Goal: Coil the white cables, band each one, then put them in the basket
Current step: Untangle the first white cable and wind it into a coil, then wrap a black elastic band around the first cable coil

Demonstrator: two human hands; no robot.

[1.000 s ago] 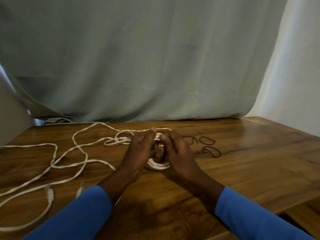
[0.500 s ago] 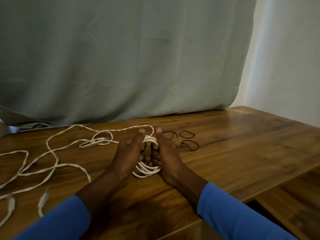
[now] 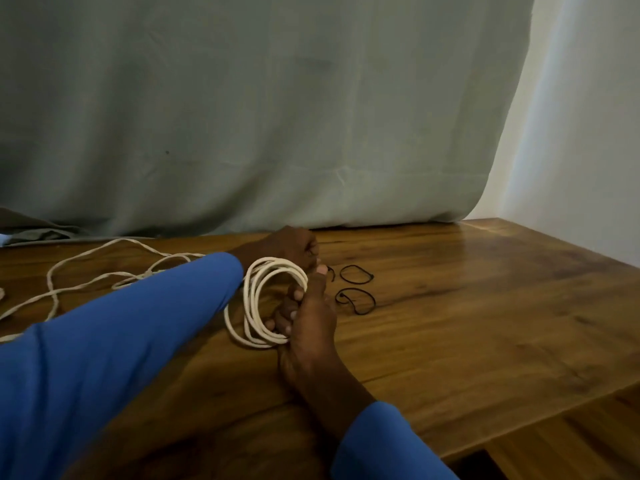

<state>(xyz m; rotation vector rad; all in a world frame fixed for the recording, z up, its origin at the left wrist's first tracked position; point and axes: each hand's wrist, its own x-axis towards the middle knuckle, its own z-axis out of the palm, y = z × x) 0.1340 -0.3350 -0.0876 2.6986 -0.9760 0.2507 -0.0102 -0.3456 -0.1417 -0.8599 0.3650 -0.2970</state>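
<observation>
Fingers (image 3: 282, 315) gripping ropy white coil (image 3: 251, 299), glossy tabletop (image 3: 467, 323)

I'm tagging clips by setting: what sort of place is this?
Likely an ordinary room set up for recording, not a workshop: a polished wooden table with white cable on it, a grey-green cloth hung behind it as a backdrop, and a plain white wall at the right.
</observation>
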